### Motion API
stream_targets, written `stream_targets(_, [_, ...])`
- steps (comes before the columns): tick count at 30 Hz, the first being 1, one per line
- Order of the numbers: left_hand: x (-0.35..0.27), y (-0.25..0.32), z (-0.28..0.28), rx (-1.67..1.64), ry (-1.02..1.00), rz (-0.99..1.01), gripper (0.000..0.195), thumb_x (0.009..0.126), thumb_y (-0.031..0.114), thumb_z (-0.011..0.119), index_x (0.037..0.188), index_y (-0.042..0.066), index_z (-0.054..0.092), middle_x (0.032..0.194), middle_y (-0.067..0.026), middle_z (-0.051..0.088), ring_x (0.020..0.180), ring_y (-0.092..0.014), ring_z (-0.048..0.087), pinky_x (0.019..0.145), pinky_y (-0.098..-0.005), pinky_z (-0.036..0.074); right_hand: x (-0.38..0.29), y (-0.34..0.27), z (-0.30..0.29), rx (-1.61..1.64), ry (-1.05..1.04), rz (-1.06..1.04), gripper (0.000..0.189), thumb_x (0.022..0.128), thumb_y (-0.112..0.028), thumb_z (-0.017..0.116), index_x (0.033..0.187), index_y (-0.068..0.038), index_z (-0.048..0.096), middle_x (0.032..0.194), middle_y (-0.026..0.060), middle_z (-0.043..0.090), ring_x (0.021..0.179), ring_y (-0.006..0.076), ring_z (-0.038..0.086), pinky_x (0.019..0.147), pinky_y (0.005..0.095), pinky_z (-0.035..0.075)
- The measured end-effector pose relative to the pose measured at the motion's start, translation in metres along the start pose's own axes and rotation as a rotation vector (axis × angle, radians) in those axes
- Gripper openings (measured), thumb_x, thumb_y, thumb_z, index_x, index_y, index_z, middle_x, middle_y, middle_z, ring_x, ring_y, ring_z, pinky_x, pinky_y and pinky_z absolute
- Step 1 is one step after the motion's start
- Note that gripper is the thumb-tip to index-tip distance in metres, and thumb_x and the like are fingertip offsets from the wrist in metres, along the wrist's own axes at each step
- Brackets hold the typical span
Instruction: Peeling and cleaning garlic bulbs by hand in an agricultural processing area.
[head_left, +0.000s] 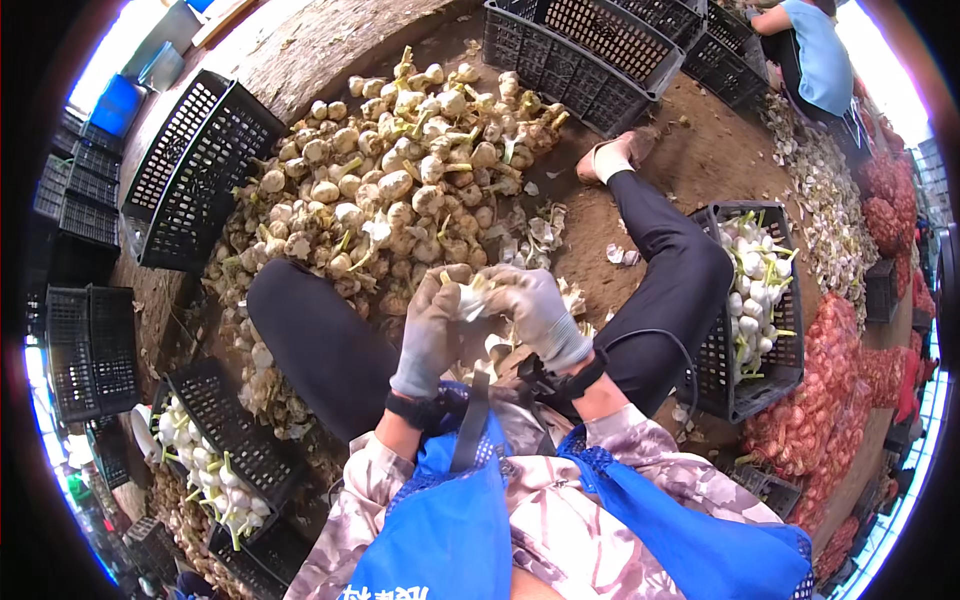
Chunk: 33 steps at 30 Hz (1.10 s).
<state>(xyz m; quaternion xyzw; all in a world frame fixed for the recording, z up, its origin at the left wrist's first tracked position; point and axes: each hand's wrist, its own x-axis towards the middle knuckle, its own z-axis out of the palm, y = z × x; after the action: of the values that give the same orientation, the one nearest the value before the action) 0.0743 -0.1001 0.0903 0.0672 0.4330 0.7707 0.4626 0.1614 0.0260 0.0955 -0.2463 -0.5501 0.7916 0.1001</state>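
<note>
Both my hands wear pale work gloves with soiled fingers and meet above my lap. Between them is one garlic bulb (471, 298), white where its skin is peeled. My left hand (435, 315) pinches it from the left, and my right hand (536, 307) has its fingers on the bulb's right side. Just beyond my hands lies a large heap of unpeeled, soil-stained garlic bulbs (397, 187). Loose garlic skins (544, 229) lie on the ground to the right of the heap. A black plastic crate (787, 360) beside my right knee holds clean white garlic bulbs (752, 300).
Black crates stand at the upper left (202, 172) and top (577, 71). Another crate of white garlic (214, 472) is at the lower left. Red mesh sacks of garlic (814, 397) line the right side. A person in light blue (821, 60) sits at the upper right.
</note>
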Motion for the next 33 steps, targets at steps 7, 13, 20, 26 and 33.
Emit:
stream_targets(7, [0.014, -0.013, -0.008, 0.372, 0.209, 0.139, 0.015, 0.092, 0.011, 0.052, 0.102, 0.001, 0.055, 0.090, -0.0039, 0.060, 0.080, -0.012, 0.059, 0.069, -0.0239, 0.050, -0.002, 0.008, 0.008, -0.326, 0.121, -0.062, 0.014, 0.077, 0.001, 0.057, 0.088, 0.005, 0.065, 0.091, 0.0074, 0.064, 0.076, 0.0123, 0.060, 0.068, 0.0222, 0.049])
stream_targets(13, [0.006, -0.012, -0.002, -0.049, 0.187, 0.199, 0.013, 0.090, 0.005, 0.051, 0.095, -0.002, 0.061, 0.090, -0.0083, 0.064, 0.077, -0.013, 0.060, 0.071, -0.0242, 0.050, 0.038, 0.042, -0.028, -0.282, 0.396, -0.016, 0.018, 0.075, 0.002, 0.051, 0.085, 0.003, 0.065, 0.089, 0.0117, 0.065, 0.083, 0.0175, 0.061, 0.073, 0.0287, 0.049])
stream_targets(20, [0.006, -0.005, -0.025, -0.469, 0.140, -0.091, 0.025, 0.089, 0.026, 0.055, 0.102, 0.005, 0.058, 0.106, -0.0124, 0.062, 0.105, -0.029, 0.056, 0.076, -0.0435, 0.052, 0.054, 0.061, -0.045, -1.051, 0.080, 0.203, 0.031, 0.073, -0.012, 0.057, 0.103, -0.007, 0.064, 0.104, 0.0184, 0.062, 0.097, 0.0306, 0.060, 0.086, 0.0346, 0.047])
stream_targets(26, [0.020, -0.006, -0.043, -0.868, 0.154, -0.192, 0.028, 0.090, 0.034, 0.053, 0.078, 0.009, 0.055, 0.086, -0.0088, 0.061, 0.083, -0.025, 0.054, 0.066, -0.0373, 0.045, 0.026, 0.009, -0.029, -1.019, 0.289, -0.544, 0.031, 0.074, -0.004, 0.055, 0.104, -0.002, 0.063, 0.093, 0.0156, 0.065, 0.089, 0.0356, 0.060, 0.080, 0.0386, 0.048])
stream_targets(33, [0.024, 0.000, -0.032, -0.896, 0.279, -0.216, 0.028, 0.093, 0.031, 0.047, 0.078, 0.008, 0.055, 0.088, -0.0112, 0.062, 0.097, -0.031, 0.054, 0.086, -0.0482, 0.044, 0.018, 0.011, -0.027, -1.052, 0.282, -0.155, 0.023, 0.078, -0.001, 0.052, 0.099, 0.000, 0.063, 0.093, 0.0116, 0.064, 0.086, 0.0250, 0.063, 0.077, 0.0303, 0.049])
